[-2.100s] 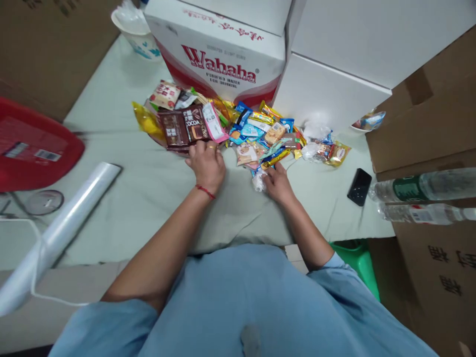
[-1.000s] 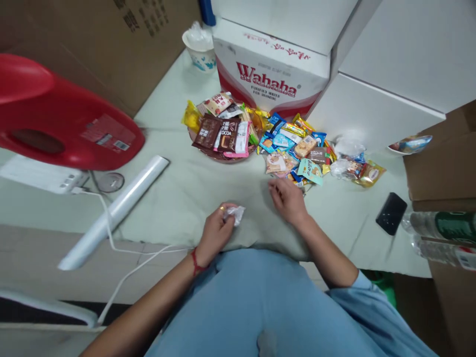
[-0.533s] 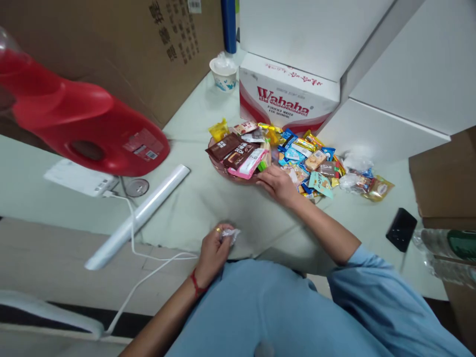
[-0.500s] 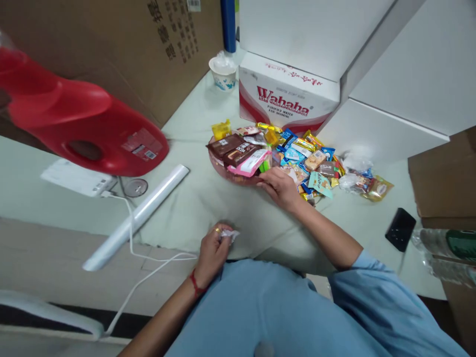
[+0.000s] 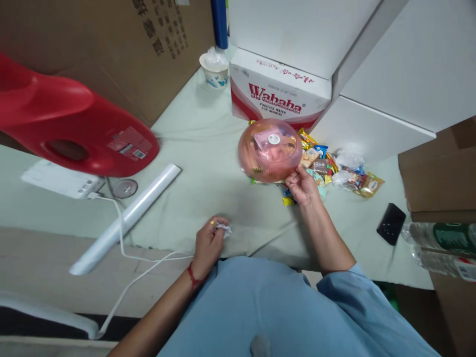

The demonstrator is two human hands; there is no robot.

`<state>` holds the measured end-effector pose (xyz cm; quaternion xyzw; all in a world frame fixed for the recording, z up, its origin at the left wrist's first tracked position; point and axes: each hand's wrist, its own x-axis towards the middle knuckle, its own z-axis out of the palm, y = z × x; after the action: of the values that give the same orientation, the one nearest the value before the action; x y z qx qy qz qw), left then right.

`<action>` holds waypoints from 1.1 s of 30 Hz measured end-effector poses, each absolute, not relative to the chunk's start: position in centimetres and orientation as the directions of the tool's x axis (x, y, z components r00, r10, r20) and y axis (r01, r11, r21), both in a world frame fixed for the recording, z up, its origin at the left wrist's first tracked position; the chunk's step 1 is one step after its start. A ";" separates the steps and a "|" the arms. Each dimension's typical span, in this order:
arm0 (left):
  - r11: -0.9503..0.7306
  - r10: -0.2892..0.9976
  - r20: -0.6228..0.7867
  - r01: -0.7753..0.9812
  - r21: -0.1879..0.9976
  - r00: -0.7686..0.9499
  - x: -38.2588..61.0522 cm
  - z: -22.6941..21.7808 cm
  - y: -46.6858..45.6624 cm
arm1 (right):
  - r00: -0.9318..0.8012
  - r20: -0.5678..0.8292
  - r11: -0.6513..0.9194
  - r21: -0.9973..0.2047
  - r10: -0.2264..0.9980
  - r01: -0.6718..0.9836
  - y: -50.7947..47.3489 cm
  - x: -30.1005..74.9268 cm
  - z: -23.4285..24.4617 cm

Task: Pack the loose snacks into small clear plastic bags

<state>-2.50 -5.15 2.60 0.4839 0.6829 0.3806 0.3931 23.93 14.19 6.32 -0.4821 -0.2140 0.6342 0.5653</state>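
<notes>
My right hand (image 5: 304,184) grips the rim of a pink see-through plate (image 5: 269,148) and holds it tipped up on edge, its underside toward me, over a pile of wrapped snacks (image 5: 327,171) on the pale green cloth (image 5: 208,148). Some packets show through the plate. My left hand (image 5: 208,243) rests near the table's front edge, closed on a crumpled white wrapper (image 5: 223,228). A red thread is tied round that wrist.
A Wahaha carton (image 5: 280,94) and white boxes (image 5: 375,74) stand behind the pile. A paper cup (image 5: 214,69) sits at the back. A red plastic stool (image 5: 70,129), a film roll (image 5: 126,218), a white power strip (image 5: 61,181) and cable lie left. A black phone (image 5: 390,224) and water bottles (image 5: 442,238) lie right.
My right hand took the plate by its rim and tipped it up, and the snacks that lay on it have slid off toward the pile. My left hand stays near the edge with the wrapper.
</notes>
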 end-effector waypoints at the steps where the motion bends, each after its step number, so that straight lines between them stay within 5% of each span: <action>1: 0.243 0.961 -0.173 0.364 0.899 -0.214 -2.5 2.4 -5.3 | 0.085 -0.365 -0.268 -0.804 0.927 -0.531 14.0 23.9 6.5; 5: 0.202 0.973 -0.136 0.394 0.897 -0.189 -2.2 2.2 -5.6 | 0.090 -0.305 -0.201 -0.794 0.948 -0.574 13.4 24.4 8.1; 10: 0.262 0.951 -0.155 0.431 0.864 -0.268 -2.1 2.6 -5.1 | 0.240 0.028 0.119 -0.919 0.970 -0.376 10.7 29.4 11.0; 15: 0.334 0.923 -0.211 0.399 0.854 -0.321 -2.2 2.4 -4.4 | 0.398 0.343 0.277 -0.936 0.851 0.216 3.0 37.7 13.2; 18: 0.346 0.924 -0.247 0.361 0.866 -0.293 -2.0 2.2 -3.6 | 0.267 0.452 0.122 -0.665 0.851 0.737 -2.7 41.2 13.8; 20: 0.308 0.936 -0.208 0.373 0.875 -0.285 -1.6 2.3 -2.9 | 0.124 0.405 0.061 -0.414 0.906 0.908 -6.2 42.4 13.7; 22: 0.271 0.948 -0.169 0.404 0.874 -0.271 -1.2 2.4 -2.0 | 0.047 0.351 0.069 -0.309 0.935 0.949 -9.2 42.6 12.7; 27: 0.218 0.973 -0.159 0.440 0.871 -0.167 -0.1 3.0 -0.6 | -0.048 0.176 0.109 -0.360 0.983 0.926 -13.6 41.6 10.3; 31: 0.195 0.980 -0.153 0.512 0.836 -0.124 -0.2 3.3 -0.7 | -0.180 -0.170 0.065 -0.524 0.969 0.849 -12.9 42.6 12.9; 33: 0.206 0.978 -0.158 0.543 0.814 -0.135 -0.6 3.2 -1.2 | -0.023 -0.114 -0.049 -0.590 0.993 0.806 -10.6 44.6 14.9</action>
<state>-0.56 -1.15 3.18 0.5518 0.6891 0.3042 0.3580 44.58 -10.60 14.89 -0.6756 -0.6657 0.2610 0.1795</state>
